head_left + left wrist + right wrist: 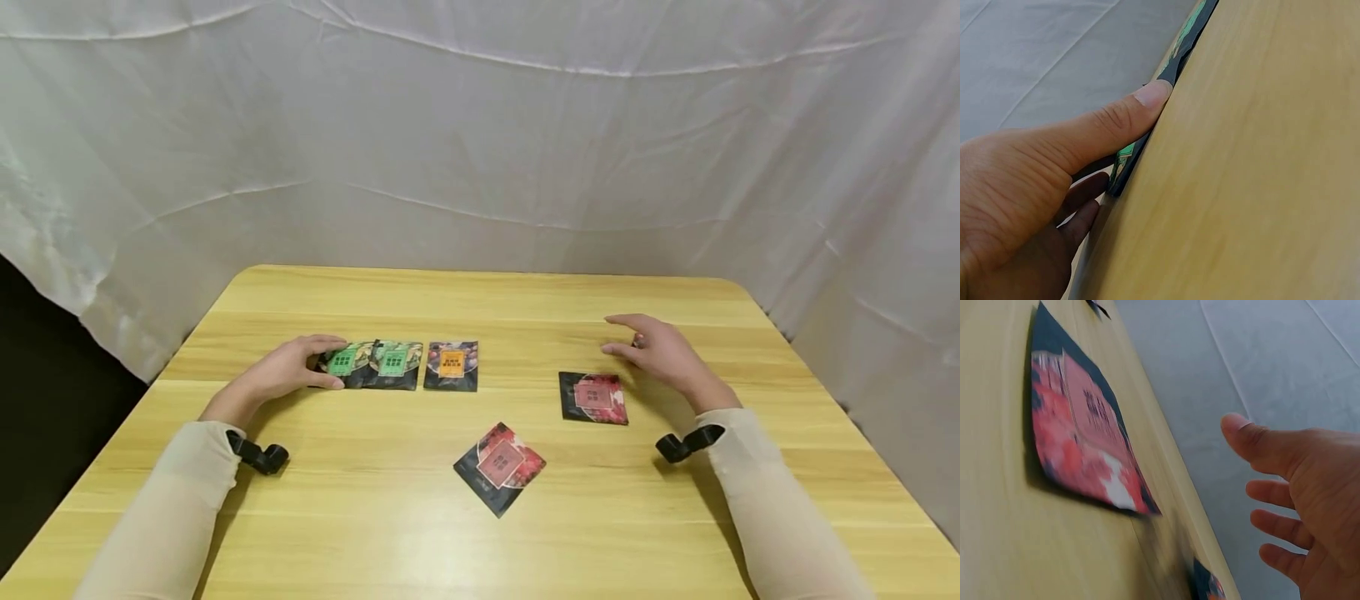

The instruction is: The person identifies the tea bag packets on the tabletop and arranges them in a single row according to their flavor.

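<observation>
My left hand (281, 371) holds the leftmost green-and-black sachet (341, 360) by its edges, thumb on the near side and fingers on the far side. In the left wrist view the thumb (1154, 94) presses on the black edge of that sachet. A second green sachet (395, 364) touches or slightly overlaps it. Just right of that lies an orange-labelled sachet (452, 365). My right hand (656, 348) hovers with fingers spread, holding nothing, beyond and right of a red sachet (594, 397). Its loosely bent fingers show in the right wrist view.
Another red sachet (500, 468) lies turned askew nearer the front of the wooden table (375, 517). A pale cloth (525, 142) hangs behind the table. Black cameras (258, 454) are strapped at both wrists.
</observation>
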`<action>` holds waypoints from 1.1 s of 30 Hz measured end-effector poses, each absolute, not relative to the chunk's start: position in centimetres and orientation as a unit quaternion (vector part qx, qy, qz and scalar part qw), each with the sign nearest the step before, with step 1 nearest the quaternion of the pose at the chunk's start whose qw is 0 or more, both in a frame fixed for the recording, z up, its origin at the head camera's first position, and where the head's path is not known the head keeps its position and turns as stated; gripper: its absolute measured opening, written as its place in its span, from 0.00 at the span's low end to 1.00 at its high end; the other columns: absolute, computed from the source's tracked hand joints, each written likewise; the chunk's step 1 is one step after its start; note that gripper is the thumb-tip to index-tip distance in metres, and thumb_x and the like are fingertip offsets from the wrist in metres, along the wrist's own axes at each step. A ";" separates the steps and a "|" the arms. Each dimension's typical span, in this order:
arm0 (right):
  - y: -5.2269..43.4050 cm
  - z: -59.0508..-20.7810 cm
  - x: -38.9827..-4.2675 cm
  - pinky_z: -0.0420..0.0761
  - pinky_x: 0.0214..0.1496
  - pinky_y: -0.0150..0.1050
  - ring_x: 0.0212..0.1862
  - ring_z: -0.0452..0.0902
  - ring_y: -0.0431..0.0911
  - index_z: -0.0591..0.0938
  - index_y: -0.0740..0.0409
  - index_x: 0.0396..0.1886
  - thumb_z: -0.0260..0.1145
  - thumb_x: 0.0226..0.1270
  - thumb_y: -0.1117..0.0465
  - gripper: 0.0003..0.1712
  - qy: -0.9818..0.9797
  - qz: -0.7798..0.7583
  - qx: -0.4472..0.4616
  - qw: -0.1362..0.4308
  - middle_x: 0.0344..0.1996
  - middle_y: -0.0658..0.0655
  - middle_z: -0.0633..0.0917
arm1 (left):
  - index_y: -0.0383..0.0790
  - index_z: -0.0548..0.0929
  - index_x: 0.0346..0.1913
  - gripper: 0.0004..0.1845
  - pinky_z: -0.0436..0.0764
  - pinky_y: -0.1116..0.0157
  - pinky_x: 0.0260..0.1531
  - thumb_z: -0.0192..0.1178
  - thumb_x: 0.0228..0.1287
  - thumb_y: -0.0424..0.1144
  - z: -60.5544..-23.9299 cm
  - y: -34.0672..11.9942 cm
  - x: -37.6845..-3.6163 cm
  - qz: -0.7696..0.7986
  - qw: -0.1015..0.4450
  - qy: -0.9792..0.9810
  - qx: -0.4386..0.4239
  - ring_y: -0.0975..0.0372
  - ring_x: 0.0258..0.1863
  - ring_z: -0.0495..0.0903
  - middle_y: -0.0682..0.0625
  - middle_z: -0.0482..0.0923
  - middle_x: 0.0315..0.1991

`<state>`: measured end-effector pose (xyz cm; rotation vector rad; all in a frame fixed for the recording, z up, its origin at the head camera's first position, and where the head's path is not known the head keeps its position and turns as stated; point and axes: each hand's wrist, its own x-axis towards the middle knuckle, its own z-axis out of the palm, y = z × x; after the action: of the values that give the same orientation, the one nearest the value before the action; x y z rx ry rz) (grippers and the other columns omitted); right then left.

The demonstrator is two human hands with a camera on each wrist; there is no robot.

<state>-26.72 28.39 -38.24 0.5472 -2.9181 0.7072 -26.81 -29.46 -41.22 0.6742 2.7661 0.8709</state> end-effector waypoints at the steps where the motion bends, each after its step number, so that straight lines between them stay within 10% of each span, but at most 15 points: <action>1: 28.7 -38.2 -26.7 0.72 0.52 0.55 0.40 0.75 0.57 0.73 0.58 0.68 0.65 0.67 0.43 0.36 -0.956 0.230 0.175 0.042 0.56 0.65 0.79 | 0.36 0.67 0.72 0.44 0.64 0.39 0.62 0.69 0.57 0.55 -41.2 -29.5 -26.8 0.291 0.083 0.926 0.224 0.41 0.66 0.64 0.35 0.60 0.71; 6: 30.6 -38.4 -26.9 0.61 0.66 0.65 0.68 0.60 0.66 0.69 0.59 0.71 0.65 0.68 0.42 0.39 -0.959 0.239 0.150 0.020 0.67 0.68 0.70 | 0.36 0.67 0.72 0.44 0.63 0.39 0.62 0.69 0.57 0.56 -41.2 -29.4 -26.8 0.285 0.081 0.929 0.222 0.41 0.65 0.65 0.35 0.60 0.71; 33: 35.0 -40.5 -27.6 0.62 0.63 0.67 0.64 0.63 0.71 0.69 0.64 0.70 0.63 0.69 0.43 0.39 -0.972 0.198 0.123 -0.021 0.65 0.74 0.69 | 0.36 0.68 0.71 0.43 0.60 0.38 0.64 0.70 0.57 0.54 -41.3 -29.3 -26.8 0.283 0.076 0.930 0.221 0.38 0.70 0.56 0.34 0.61 0.71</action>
<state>-27.57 34.96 -40.52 0.3903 -3.0972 0.6296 -26.79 -29.32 -41.26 0.6620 2.7897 0.8471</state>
